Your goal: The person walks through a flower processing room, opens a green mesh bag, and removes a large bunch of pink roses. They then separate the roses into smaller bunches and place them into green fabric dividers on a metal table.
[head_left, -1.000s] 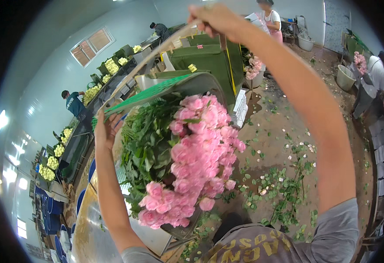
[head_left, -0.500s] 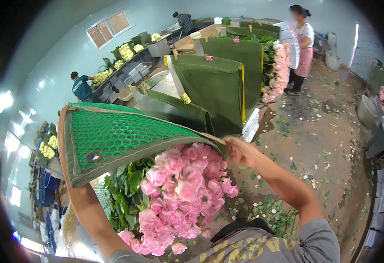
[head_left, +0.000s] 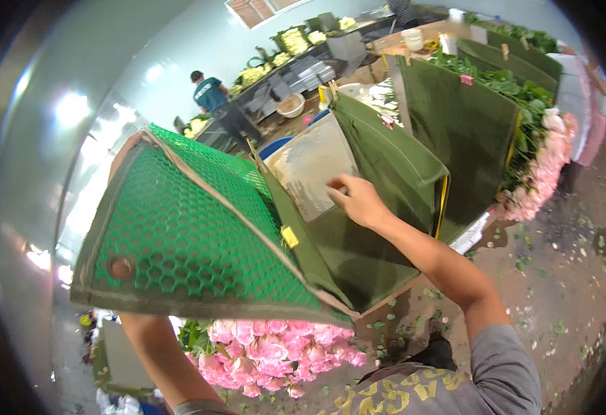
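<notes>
My left arm goes up behind a green mesh sheet (head_left: 178,228) with fabric-edged borders. Part of my left hand (head_left: 122,153) shows at the sheet's upper left corner, closed on it; most fingers are hidden. The raised sheet hangs over a bunch of pink roses (head_left: 275,353), covering part of their leaves. My right hand (head_left: 358,199) is in front of a pale wet panel (head_left: 313,162) between dark green fabric dividers (head_left: 393,173). Its fingers are loosely curled and apart, with nothing visible in them. A yellow clip (head_left: 289,236) sits on the nearest divider.
More green dividers with wooden clothespins (head_left: 505,52) stand at the right, holding peach-pink roses (head_left: 538,173). Petals and leaves litter the wet floor (head_left: 524,290). A person in a teal shirt (head_left: 209,95) stands by a bench with pale yellow flowers (head_left: 292,41). A white bowl (head_left: 290,106) is nearby.
My right hand has let go of the mesh sheet's edge and moved up over the dividers. The sheet now hangs lower over the pink roses. The view has turned left.
</notes>
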### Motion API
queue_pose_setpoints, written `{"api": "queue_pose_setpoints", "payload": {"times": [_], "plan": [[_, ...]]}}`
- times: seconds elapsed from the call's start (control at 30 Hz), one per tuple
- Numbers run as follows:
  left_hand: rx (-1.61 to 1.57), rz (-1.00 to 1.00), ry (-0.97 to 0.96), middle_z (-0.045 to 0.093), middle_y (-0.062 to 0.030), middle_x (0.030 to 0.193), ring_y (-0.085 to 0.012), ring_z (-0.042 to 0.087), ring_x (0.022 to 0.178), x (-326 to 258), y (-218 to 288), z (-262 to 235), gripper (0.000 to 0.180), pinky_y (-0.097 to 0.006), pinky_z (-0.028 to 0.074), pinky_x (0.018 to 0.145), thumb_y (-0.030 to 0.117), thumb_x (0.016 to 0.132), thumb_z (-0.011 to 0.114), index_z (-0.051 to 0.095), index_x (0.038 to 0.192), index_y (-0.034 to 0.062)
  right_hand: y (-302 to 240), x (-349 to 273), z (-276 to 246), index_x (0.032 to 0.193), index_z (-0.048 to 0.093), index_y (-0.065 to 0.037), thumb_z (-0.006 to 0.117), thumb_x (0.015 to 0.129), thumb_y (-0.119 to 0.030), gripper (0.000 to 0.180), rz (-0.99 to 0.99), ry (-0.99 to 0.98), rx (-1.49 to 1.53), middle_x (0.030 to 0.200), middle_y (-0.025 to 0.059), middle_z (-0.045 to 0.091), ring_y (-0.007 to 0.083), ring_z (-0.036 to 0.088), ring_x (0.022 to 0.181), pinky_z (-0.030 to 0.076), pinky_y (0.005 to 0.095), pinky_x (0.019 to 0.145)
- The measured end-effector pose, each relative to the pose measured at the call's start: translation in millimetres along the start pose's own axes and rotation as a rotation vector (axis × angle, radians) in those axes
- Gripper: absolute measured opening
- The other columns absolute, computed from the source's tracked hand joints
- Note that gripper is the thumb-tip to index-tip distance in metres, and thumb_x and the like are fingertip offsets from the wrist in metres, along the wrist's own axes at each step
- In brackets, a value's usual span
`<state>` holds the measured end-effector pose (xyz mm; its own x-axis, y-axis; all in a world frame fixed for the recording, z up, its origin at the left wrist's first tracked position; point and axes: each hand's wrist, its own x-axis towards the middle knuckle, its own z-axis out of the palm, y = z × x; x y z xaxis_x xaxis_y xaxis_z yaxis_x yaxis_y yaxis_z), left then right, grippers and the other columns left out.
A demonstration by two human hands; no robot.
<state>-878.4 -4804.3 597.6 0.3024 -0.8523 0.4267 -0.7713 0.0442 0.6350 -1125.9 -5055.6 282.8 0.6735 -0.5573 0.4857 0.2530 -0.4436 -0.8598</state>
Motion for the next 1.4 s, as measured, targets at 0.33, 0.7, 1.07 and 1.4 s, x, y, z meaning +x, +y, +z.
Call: {"api": "queue_pose_setpoints", "payload": {"times": [0.33,0.7,1.07,1.4], "plan": [[0.3,-0.275,-0.08,0.062,-0.0089,0.105,-0.0169,0.061,0.094,71.7,112.3,95.8,0.034,-0.028,0.048,0.087,0.019,0.087,0.059,0.056,0.115,0.0008,21.8,160.8,138.6,0.096,0.064,-0.004,0.064,0.081,-0.02,0.022,-0.029,-0.098,0.305,0.09,0.0207,0.064,0.0352,0.063,0.086,0.048,0.0427,0.073],[0.506,-0.873,-0.041,0.066,-0.0073,0.079,-0.0148,0.062,0.073,156.7,109.4,100.4,0.011,-0.027,0.05,0.068,0.004,0.077,0.059,0.066,0.084,-0.001,29.1,169.1,159.1,0.081,0.066,-0.007,0.066,0.081,-0.028,0.022,-0.008,-0.109,0.303,0.085,0.0183,0.063,0.0359,0.06,0.079,0.049,0.0447,0.069],[0.673,-0.775,-0.032,0.067,-0.0075,0.086,-0.0138,0.061,0.079,179.8,120.2,115.4,0.021,-0.026,0.047,0.078,-0.001,0.077,0.056,0.065,0.096,-0.0034,16.6,168.0,146.8,0.073,0.065,-0.011,0.061,0.075,-0.017,0.008,0.054,-0.21,0.255,0.08,0.0162,0.064,0.0366,0.061,0.077,0.048,0.0457,0.064],[0.764,-0.605,-0.113,0.066,-0.0065,0.084,-0.0125,0.06,0.077,199.2,102.5,163.0,0.027,-0.025,0.047,0.074,0.004,0.079,0.059,0.062,0.104,-0.0046,18.1,174.3,161.3,0.076,0.067,-0.012,0.06,0.072,-0.015,0.008,0.047,-0.234,0.182,0.084,0.0136,0.065,0.0351,0.063,0.079,0.049,0.0453,0.065]]}}
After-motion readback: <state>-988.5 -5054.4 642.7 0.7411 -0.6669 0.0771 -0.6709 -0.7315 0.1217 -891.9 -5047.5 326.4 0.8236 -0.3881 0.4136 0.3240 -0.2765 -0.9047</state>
